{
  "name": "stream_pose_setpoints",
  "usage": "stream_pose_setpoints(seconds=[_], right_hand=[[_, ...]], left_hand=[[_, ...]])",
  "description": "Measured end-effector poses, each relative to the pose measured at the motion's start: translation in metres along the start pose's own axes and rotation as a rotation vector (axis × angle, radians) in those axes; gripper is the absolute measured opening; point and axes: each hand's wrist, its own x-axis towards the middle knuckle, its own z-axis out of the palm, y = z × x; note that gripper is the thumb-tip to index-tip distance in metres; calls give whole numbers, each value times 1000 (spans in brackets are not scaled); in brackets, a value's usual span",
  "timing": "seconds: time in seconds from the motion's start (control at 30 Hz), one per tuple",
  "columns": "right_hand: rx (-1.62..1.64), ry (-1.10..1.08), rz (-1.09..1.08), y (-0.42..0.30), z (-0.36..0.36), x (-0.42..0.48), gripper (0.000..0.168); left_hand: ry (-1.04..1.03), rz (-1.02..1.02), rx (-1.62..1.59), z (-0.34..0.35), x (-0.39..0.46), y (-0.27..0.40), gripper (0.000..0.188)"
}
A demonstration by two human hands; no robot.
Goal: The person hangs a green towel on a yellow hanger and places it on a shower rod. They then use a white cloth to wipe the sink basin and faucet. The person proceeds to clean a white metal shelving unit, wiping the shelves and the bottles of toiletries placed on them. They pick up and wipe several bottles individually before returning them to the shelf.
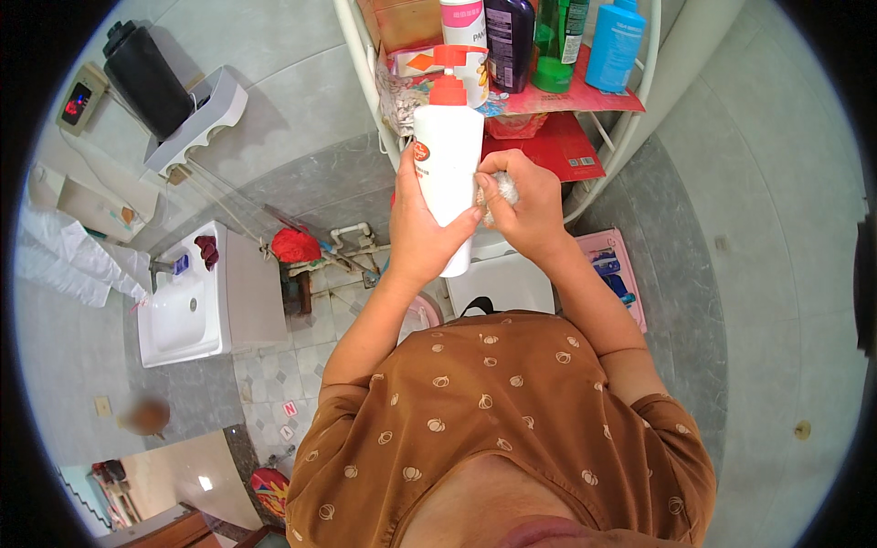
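Note:
A white pump bottle (452, 178) with a red pump head is held up in front of me, roughly upright. My left hand (421, 236) wraps around its lower half, with the thumb across the front. Pinched in my right hand (534, 198) is a crumpled, whitish, shiny wad (505, 188), perhaps plastic or a scrubber. The right fingers are close against the bottle's right side; whether they touch it, I cannot tell. Behind the bottle stands a white metal rack whose red-covered shelf (541, 103) carries a purple bottle (508, 44), a green bottle (556, 48) and a blue bottle (616, 48).
A white washbasin (181, 322) is on the left, with a dark red cloth (207, 251) on its edge. Above it, a wall shelf (205, 130) holds a black container (147, 82). Below my hands is a white toilet lid (503, 281); a pink tray (634, 291) lies at right.

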Motion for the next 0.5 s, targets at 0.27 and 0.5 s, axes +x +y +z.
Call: stream_pose_setpoints(seconds=[0.27, 0.5], right_hand=[[250, 81, 316, -10, -5, -6, 5], [726, 116, 454, 0, -11, 13, 6]], left_hand=[[-33, 42, -632, 5, -2, -1, 104], [-119, -117, -898, 7, -1, 6, 102]])
